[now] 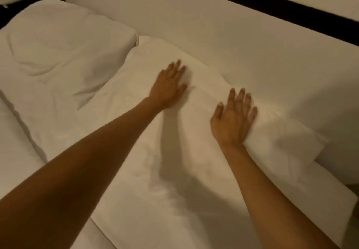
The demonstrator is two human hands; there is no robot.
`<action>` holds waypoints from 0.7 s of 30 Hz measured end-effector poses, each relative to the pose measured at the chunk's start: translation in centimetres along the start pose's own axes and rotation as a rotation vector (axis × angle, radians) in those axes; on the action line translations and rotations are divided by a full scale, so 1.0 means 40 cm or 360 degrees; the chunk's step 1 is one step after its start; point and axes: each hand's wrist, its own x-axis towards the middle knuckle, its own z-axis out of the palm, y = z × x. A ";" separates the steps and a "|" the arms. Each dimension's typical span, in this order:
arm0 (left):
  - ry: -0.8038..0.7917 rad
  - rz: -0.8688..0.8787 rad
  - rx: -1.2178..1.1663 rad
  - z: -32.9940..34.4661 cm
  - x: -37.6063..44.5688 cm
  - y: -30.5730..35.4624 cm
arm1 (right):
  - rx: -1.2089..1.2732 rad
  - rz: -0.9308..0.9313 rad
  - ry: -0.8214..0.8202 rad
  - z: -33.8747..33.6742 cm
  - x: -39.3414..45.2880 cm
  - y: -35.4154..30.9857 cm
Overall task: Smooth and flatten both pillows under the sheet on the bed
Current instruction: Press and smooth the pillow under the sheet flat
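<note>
You stand over the bed [223, 21], where the white sheet [136, 200] covers the near pillow [194, 132] in front of you, while the far pillow [64, 41] lies at the upper left, touching the near one at its corner and showing deep creases. Your left hand [168, 86] and your right hand [233, 118] both lie open and flat on the near pillow, palms down, fingers spread, gripping nothing. If you push outward too hard toward the right edge, I think the loose sheet can slide and bunch there into new folds, and the far pillow may remain wrinkled if you forget it.
</note>
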 end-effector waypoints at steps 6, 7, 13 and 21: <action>-0.0245 0.0208 0.0052 0.160 0.003 0.142 | -0.0101 0.0131 -0.0155 0.082 -0.020 0.068; -0.0215 0.0186 0.0021 0.163 0.007 0.129 | -0.0130 0.0135 -0.0134 0.080 -0.020 0.096; -0.0103 -0.0007 0.0038 0.119 0.009 -0.002 | -0.0283 0.0198 -0.0113 0.055 -0.061 0.218; -0.0123 -0.0377 0.0702 0.016 -0.096 -0.194 | -0.0236 0.0439 -0.0131 -0.028 -0.101 0.194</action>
